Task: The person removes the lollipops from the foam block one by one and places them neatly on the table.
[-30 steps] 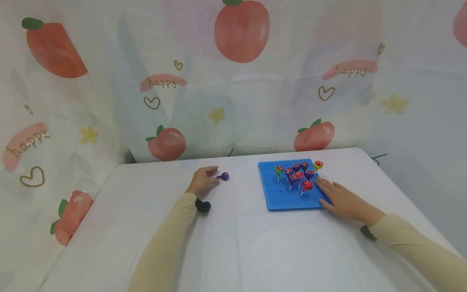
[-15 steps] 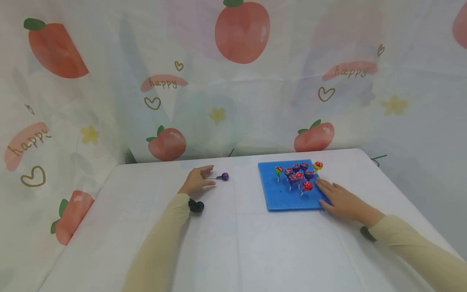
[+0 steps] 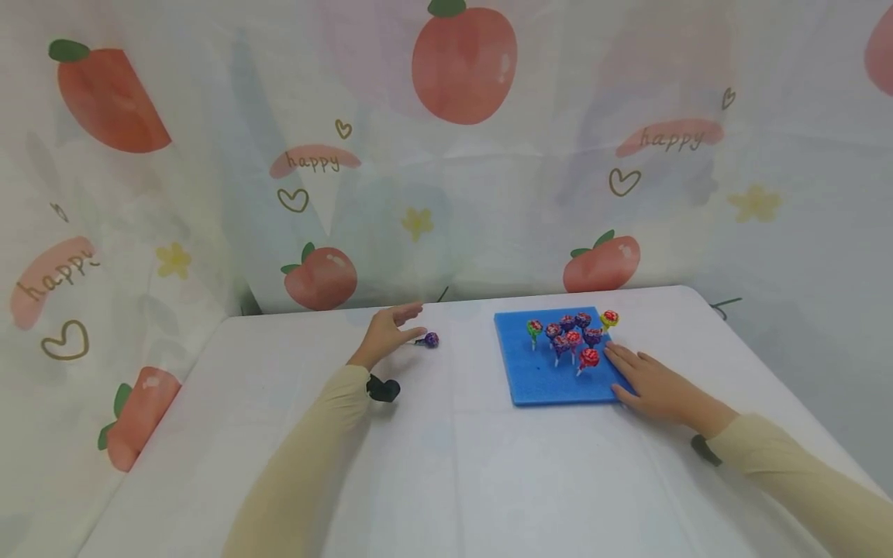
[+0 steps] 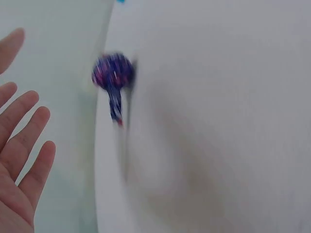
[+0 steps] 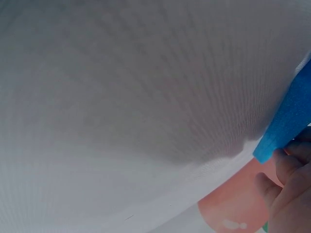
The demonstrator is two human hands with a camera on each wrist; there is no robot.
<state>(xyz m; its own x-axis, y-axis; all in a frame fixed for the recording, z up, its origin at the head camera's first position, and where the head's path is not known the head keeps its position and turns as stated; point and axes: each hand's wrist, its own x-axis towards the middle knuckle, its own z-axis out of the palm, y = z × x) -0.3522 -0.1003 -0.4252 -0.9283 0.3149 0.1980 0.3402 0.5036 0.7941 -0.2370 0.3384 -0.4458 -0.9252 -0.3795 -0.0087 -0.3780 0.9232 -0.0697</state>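
The left hand point(image 3: 386, 335) holds nothing, thumb and fingers apart. Just to its right, well nearer than to the right hand point(image 3: 661, 387), the purple-wrapped lollipop point(image 3: 432, 340) lies sideways, stick toward the left hand, head toward the blue foam board point(image 3: 544, 386). The right hand's extended fingers rest on the board's right edge.

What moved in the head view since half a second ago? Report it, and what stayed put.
The left hand moved right and upward in the picture; its thumb now overlaps the stick of the purple lollipop, but nothing is gripped. That lollipop stayed where it lay, the right hand kept resting on the blue board, and the lollipops standing there stayed put.
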